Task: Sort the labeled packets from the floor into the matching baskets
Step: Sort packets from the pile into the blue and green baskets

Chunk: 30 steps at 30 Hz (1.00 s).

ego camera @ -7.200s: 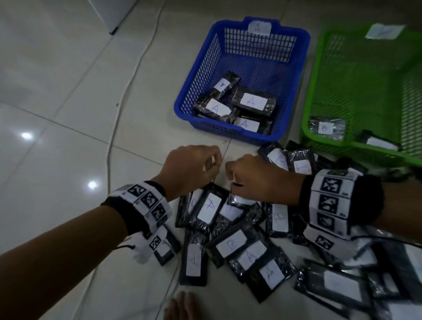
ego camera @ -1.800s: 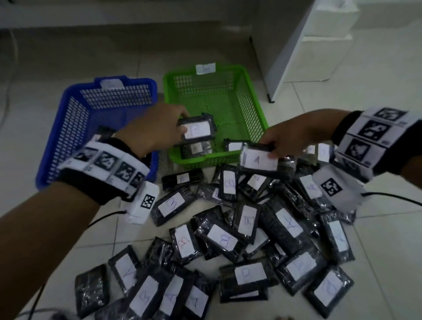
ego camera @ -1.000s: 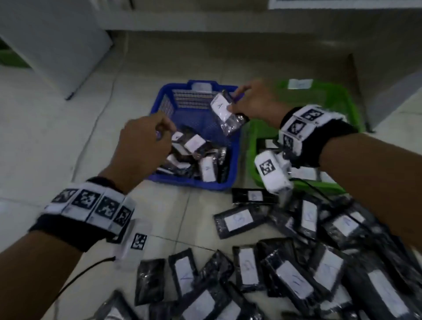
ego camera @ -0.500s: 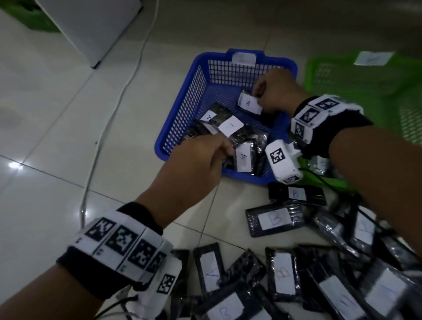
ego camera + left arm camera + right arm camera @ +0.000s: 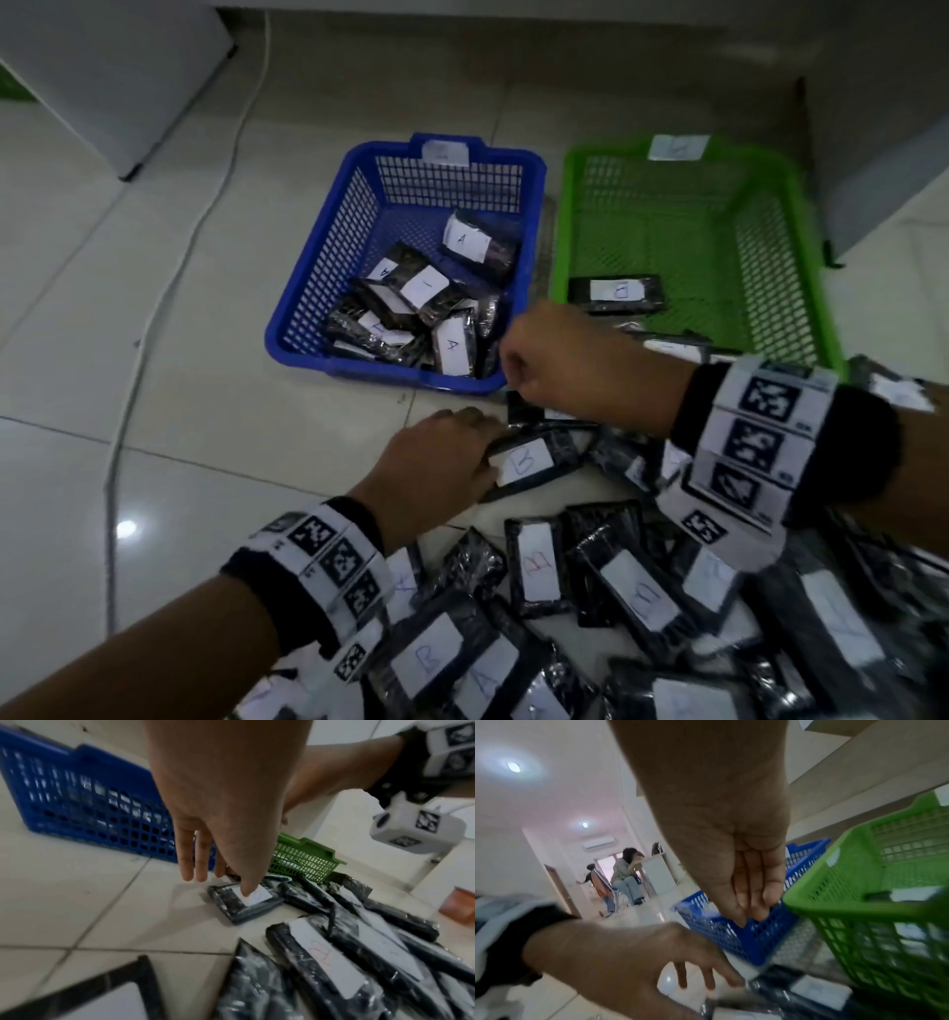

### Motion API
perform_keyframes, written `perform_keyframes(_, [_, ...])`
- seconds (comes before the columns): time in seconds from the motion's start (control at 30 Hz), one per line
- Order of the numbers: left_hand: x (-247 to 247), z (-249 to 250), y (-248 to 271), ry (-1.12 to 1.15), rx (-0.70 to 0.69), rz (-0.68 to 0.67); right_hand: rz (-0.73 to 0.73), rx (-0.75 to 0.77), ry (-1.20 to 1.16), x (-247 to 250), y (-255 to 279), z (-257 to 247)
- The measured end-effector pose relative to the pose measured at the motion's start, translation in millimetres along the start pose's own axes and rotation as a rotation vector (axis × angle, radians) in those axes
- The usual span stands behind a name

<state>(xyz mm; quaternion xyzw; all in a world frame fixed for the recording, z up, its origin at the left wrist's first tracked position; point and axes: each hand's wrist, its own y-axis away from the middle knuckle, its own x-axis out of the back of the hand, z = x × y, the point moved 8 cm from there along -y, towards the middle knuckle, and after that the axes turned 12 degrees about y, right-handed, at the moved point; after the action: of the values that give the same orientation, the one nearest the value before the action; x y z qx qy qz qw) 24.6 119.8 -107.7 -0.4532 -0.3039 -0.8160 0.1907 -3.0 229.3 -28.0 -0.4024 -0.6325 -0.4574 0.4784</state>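
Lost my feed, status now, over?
Left hand open, thumb on B packet. Right hand empty, fingers straight, above pile. Green basket clear ahead.

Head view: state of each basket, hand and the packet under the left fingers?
blue basket: upright on floor, holds several packets.
green basket: upright, few packets inside.
B packet: flat on floor, left fingers on it.
left hand: fingers straight, touching B packet.
right hand: fingers together, holds nothing.
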Motion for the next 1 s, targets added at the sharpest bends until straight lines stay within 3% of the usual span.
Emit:
perform_keyframes(0.17, [-29, -9, -12, 0.152, 0.104, -0.022, -0.166, 0.022, 0.023, -51, 31, 5])
perform_keyframes(0.3, [-20, -17, -13, 0.420, 0.120, -0.006, -0.154, 0.037, 0.009, -67, 39, 0])
perform_keyframes(0.4, [-9, -28, -11, 0.686, 0.174, -0.019, -0.114, 0.038, -0.011, -67, 33, -5])
perform_keyframes(0.63, [12, -36, -6, 0.933, 0.193, -0.041, -0.146, -0.021, -0.157, -56, 29, -4])
perform_keyframes(0.73, [19, -32, 4, 1.052, 0.221, -0.049, -0.227, -0.023, -0.160, -50, 28, -4])
perform_keyframes(0.8, [17, -33, 10, 1.131, 0.274, -0.148, -0.290, -0.025, -0.134, -36, 28, 3])
perform_keyframes(0.87, [9, -32, 16, 1.102, 0.272, -0.272, -0.306, -0.046, -0.139, -13, 26, 19])
perform_keyframes(0.9, [6, -31, 16, 0.982, 0.219, -0.283, -0.295, -0.066, -0.171, 2, 25, 31])
perform_keyframes(1.0, [6, -16, 0, 0.315, -0.053, -0.106, -0.202, -0.185, -0.434, 40, 28, 69])
